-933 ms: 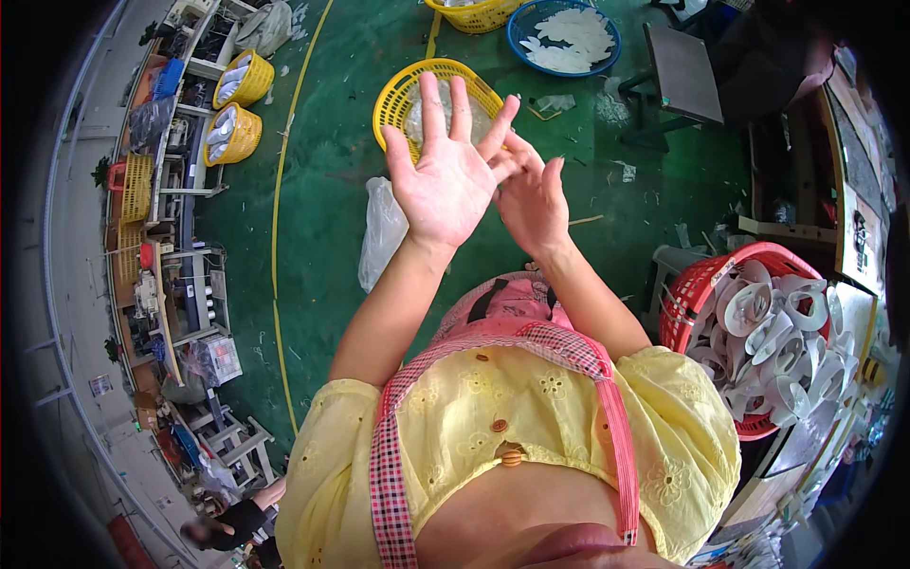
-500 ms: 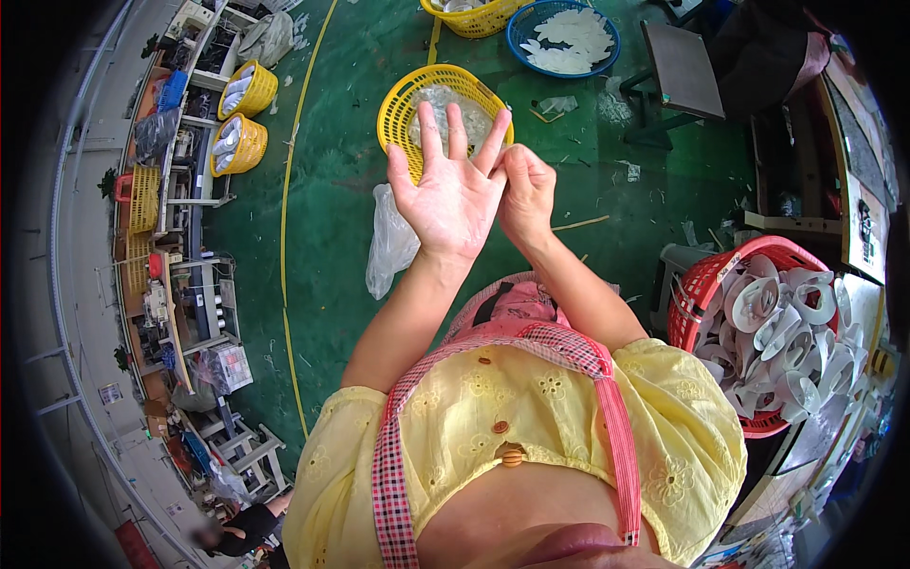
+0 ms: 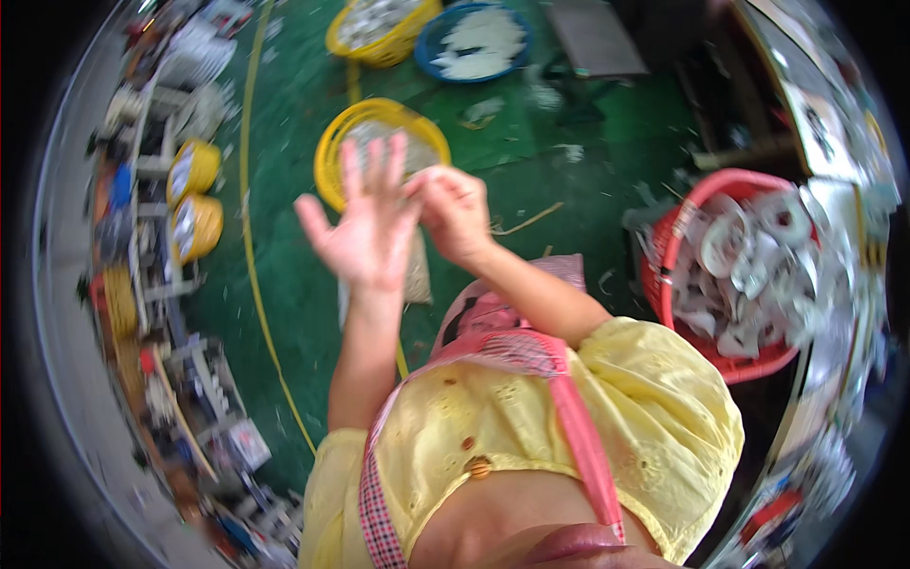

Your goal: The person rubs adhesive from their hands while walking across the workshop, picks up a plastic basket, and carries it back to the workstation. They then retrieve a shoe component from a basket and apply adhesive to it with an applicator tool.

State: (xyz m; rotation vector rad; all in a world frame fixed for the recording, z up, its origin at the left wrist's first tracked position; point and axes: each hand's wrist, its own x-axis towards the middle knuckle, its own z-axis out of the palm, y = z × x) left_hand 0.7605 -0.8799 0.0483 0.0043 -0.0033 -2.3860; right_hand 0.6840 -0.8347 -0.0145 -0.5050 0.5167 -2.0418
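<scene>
My left hand point(image 3: 365, 232) is raised over the floor, palm toward me, fingers spread and holding nothing. Close beside it, my right hand point(image 3: 455, 213) is closed in a pinch on the little finger of my left hand. Whether anything small lies in that pinch cannot be seen; both hands are slightly blurred. Beyond them stands a round yellow basket point(image 3: 327, 147) with clear plastic-looking material inside, partly hidden by my left fingers.
A red basket point(image 3: 671, 270) full of curled white plastic pieces stands at right. Farther off are a blue basin point(image 3: 524, 52) of flat white pieces, another yellow basket point(image 3: 379, 57) and a dark-topped stool point(image 3: 597, 38). Cluttered shelves point(image 3: 142, 228) line the left, with small yellow baskets point(image 3: 197, 228) beside them.
My view has shifted, so the baskets sit elsewhere in the picture. Both hands appear farther left, and my right hand's pinch looks nearer the little finger's tip. My left hand remains spread.
</scene>
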